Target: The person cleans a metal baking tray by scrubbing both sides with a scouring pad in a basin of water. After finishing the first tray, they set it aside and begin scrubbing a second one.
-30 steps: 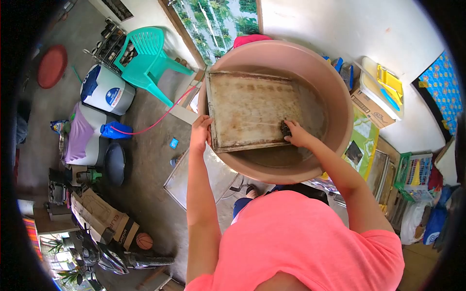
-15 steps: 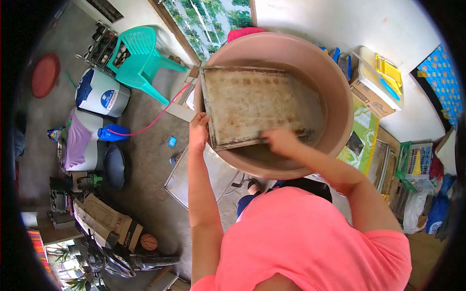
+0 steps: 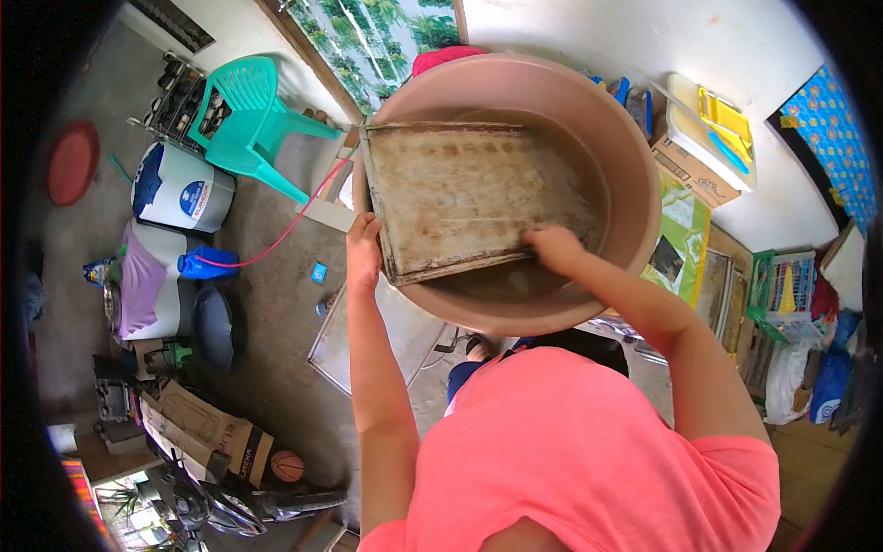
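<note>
A stained rectangular tray (image 3: 460,198) with a raised rim leans in a large brown basin (image 3: 635,202), its right end dipping into murky water (image 3: 584,189). My left hand (image 3: 364,250) is closed around the tray's left rim, near the lower corner. On the tray's near edge, toward its wet right end, rests my right hand (image 3: 555,248). Its fingers are curled together, and whatever they hold, if anything, is hidden beneath them.
Another flat panel (image 3: 354,336) lies on the floor left of my legs. A green plastic chair (image 3: 248,120) and a pink hose (image 3: 285,235) are to the left. On the right, a cardboard box (image 3: 685,170) stands against the wall beside a green crate (image 3: 763,285).
My right hand has moved to the right along the tray's near edge. My left hand keeps its hold on the rim. The whole view has shifted slightly.
</note>
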{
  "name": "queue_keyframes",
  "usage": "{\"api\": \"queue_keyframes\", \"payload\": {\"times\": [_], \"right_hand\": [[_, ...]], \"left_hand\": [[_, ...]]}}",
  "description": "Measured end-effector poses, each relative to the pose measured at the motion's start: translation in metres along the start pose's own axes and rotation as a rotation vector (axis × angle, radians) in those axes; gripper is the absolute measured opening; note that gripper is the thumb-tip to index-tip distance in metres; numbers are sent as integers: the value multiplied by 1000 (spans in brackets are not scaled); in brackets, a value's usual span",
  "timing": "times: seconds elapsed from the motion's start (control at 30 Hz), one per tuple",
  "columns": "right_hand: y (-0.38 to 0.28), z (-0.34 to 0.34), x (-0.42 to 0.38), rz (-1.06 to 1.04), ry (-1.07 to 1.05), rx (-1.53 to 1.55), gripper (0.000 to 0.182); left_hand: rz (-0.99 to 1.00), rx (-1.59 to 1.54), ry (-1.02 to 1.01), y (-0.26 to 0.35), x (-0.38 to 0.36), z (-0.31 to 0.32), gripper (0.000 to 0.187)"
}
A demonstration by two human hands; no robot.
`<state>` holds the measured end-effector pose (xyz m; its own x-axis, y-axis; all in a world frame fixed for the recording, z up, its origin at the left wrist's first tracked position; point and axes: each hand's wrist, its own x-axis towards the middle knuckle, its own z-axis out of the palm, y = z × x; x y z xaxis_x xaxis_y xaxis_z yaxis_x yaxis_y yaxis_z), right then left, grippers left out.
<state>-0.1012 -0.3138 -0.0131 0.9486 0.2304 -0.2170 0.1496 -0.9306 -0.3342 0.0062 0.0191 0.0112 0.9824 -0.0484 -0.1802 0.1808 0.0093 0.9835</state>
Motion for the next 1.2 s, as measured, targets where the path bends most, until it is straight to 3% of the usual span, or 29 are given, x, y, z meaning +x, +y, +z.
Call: {"api": "queue_keyframes", "payload": {"times": [0.1,0.17,0.2,0.27,0.37,0.43,0.53,0.57,0.67,0.77,0.87,1.0,1.03,1.17,1.2], "right_hand": [[6,24,18,-187,80,-53,25],[-76,-4,26,-265,63,13,22],[-100,8,38,-489,331,44,19],[-158,-4,51,-545,412,129,19],[-170,-5,52,-608,433,97,17],[-135,12,43,-670,632,99,15],[-105,-2,22,-526,386,-79,14],[-113,0,24,-571,408,-80,15],[-153,0,48,-677,521,-58,16],[-153,-1,88,-458,593,-91,21],[-141,-19,127,-369,621,1,18],[-165,-1,77,-764,735,-7,19],[-172,0,65,-756,610,71,18],[-167,-10,101,-550,674,25,18],[-167,-7,99,-590,677,9,16]], "left_hand": [[5,22,-21,-3,7,-2,13],[-94,75,-47,24,-9,3,13],[-91,74,-34,24,-11,4,13],[-83,74,-15,23,-8,6,14],[-104,18,-48,9,-1,-1,14],[-116,30,-49,18,-6,1,14],[-83,5,-48,16,-4,4,14],[8,46,-26,0,6,2,15],[-19,79,-21,10,-2,3,15],[-99,46,-46,20,-7,2,15],[-149,52,-84,23,-7,0,15],[-151,50,-81,23,-3,-3,15],[-156,54,-93,25,-3,-4,15],[-164,51,-72,27,-3,0,13],[-169,43,-75,28,-2,0,13]]}}
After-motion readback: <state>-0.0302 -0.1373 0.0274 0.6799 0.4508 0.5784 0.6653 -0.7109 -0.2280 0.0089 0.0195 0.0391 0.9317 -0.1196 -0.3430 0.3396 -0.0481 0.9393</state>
